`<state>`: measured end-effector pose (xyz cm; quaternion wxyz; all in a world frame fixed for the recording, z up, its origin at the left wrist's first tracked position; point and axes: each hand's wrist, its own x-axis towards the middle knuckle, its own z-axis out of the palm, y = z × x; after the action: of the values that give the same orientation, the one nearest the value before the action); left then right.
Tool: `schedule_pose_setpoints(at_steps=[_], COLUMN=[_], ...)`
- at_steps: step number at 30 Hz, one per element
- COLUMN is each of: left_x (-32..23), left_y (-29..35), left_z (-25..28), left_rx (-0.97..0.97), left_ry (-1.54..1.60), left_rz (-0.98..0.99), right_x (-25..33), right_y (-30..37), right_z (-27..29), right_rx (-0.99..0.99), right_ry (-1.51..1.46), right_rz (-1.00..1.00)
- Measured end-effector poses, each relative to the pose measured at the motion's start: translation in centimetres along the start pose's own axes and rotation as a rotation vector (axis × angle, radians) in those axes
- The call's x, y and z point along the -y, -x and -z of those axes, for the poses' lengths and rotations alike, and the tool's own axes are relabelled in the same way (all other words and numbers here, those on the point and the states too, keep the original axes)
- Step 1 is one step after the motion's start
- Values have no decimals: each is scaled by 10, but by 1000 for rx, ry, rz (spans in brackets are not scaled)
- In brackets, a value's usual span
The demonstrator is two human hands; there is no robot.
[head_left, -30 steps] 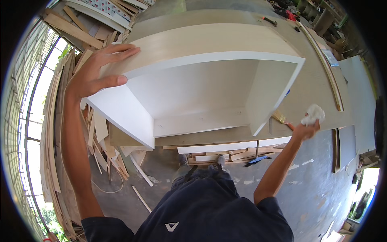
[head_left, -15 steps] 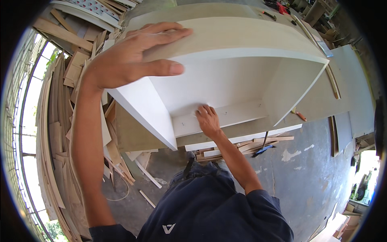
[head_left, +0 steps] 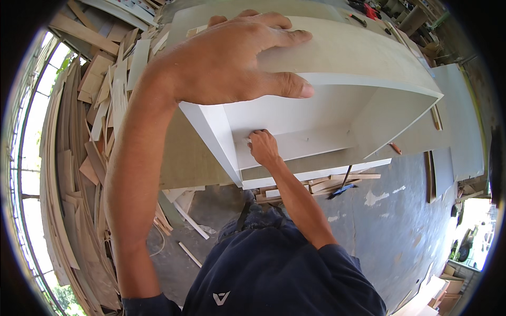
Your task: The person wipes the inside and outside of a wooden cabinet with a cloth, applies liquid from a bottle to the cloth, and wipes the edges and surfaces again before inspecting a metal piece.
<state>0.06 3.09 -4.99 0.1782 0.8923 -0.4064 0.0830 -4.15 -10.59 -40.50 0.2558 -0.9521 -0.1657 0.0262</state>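
Note:
An open-fronted white cabinet box rests on a worktable in front of me. My left hand lies over the near left part of its pale top panel, fingers spread and thumb along the front edge. Inside the box, my right hand is at the left end of a white strip along the bottom. Its fingers are curled together, with a small whitish bit showing at the tips, too small to name. Thin metal pins stand up from the strip farther right.
Stacked boards and offcuts fill the left side by a barred window. A tool with an orange handle lies right of the cabinet. Wood strips and a blue-headed broom are below the table edge. A hammer lies at the back.
My left hand has shifted right over the top panel and looks larger. The cabinet sits farther right in view. My right hand has moved toward the left end of the strip.

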Motion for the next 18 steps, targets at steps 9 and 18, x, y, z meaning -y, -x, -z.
schedule_pose_setpoints(at_steps=[9, 18], left_x=[-1, -7], left_y=[-11, 3], left_z=[13, 5], left_rx=[239, -18], left_ry=[17, -64], left_rz=[-36, -73], right_x=[35, 8], right_y=[2, -1], right_z=[-17, 32], right_rx=[-41, -131], right_ry=[188, -89], right_rz=[151, 315])
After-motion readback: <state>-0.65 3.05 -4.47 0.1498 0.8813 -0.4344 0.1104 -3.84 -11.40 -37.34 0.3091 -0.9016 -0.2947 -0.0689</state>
